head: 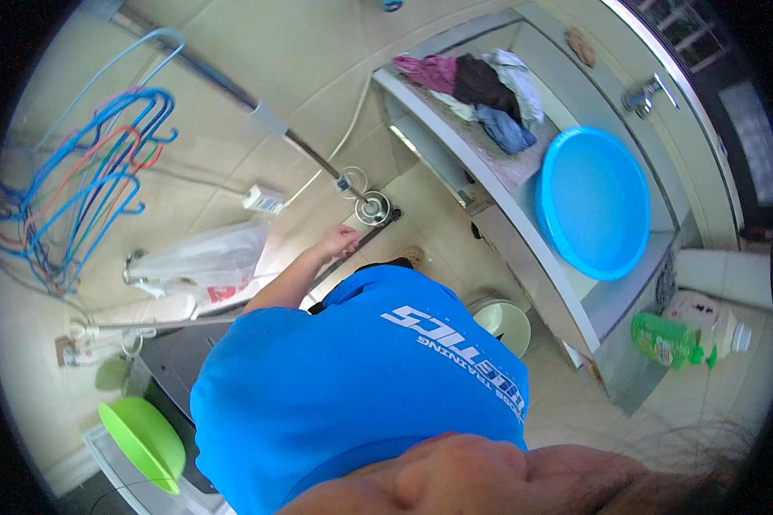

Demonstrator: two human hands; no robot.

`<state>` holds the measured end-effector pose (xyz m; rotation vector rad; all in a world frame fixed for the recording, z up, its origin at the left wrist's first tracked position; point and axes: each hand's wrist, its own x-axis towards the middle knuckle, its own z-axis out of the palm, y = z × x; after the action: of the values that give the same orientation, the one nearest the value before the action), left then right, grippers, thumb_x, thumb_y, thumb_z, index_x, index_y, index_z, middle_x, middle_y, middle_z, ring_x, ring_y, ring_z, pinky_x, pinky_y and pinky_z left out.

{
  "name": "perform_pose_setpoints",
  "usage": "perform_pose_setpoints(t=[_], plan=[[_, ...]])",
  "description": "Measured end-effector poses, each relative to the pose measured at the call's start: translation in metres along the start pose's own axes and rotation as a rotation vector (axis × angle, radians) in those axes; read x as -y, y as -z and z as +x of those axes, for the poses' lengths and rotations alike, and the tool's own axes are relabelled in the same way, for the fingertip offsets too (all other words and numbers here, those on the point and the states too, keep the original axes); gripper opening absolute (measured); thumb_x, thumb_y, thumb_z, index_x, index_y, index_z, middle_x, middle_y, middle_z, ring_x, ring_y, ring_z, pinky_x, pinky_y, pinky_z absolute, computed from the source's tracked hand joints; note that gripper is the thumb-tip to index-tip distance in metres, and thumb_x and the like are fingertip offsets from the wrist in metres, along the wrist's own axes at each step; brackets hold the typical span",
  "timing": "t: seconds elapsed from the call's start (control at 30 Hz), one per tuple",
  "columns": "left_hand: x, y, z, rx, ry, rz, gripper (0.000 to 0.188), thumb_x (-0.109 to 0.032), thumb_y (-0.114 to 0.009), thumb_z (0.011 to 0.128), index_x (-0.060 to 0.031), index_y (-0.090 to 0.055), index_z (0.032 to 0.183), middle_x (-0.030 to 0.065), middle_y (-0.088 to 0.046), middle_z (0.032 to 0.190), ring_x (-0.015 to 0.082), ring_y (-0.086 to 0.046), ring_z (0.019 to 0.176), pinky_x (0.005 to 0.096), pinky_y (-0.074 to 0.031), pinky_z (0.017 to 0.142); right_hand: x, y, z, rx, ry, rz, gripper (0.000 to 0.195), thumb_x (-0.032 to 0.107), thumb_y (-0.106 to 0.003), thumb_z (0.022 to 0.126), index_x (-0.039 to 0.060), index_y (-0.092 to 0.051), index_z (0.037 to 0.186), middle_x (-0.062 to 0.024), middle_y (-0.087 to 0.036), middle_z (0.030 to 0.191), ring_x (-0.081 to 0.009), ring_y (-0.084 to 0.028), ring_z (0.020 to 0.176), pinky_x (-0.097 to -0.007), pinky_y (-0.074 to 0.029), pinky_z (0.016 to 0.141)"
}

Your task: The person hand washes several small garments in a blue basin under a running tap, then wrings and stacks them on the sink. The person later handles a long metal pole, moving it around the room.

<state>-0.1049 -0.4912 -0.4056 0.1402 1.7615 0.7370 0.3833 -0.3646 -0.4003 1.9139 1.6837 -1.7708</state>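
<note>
My left hand is in front of me with its fingers curled and nothing visible in them. It is close to the round base at the lower end of a metal pole; whether they touch is unclear. My right hand is out of view. Over to the right, a blue plastic basin stands in a tiled sink trough. Crumpled clothes in purple, black, white and blue lie on the washboard part of the trough.
A tap is on the wall above the trough. Green and clear bottles stand beyond its near end. A pale bucket is on the floor. Left are plastic hangers, a hanging plastic bag and a green basin.
</note>
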Motion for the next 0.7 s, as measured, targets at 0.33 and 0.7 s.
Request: perform_pose_setpoints(t=[0.33, 0.7], plan=[[0.028, 0.022, -0.017, -0.165, -0.047, -0.119, 0.028, -0.033, -0.058, 0.081, -0.0093, -0.059, 0.096, 0.0004, -0.060, 0.080, 0.0084, -0.053, 0.065, 0.0227, -0.041, 0.051, -0.034, 0.016, 0.034, 0.035, -0.068, -0.017, 0.026, 0.016, -0.061, 0.079, -0.0012, -0.058, 0.099, -0.0125, -0.063, 0.080, -0.0170, -0.060, 0.068, -0.0290, -0.048, 0.060], [0.056, 0.035, 0.002, -0.153, 0.015, -0.131, 0.026, -0.028, -0.058, 0.082, -0.0053, -0.059, 0.094, 0.0054, -0.062, 0.074, 0.0107, -0.055, 0.056, 0.0228, -0.039, 0.043, -0.082, -0.012, 0.049, -0.113, -0.118, 0.084, 0.027, 0.017, -0.059, 0.080, -0.0029, -0.058, 0.098, -0.0130, -0.063, 0.077, -0.0172, -0.061, 0.065, -0.0286, -0.049, 0.056]])
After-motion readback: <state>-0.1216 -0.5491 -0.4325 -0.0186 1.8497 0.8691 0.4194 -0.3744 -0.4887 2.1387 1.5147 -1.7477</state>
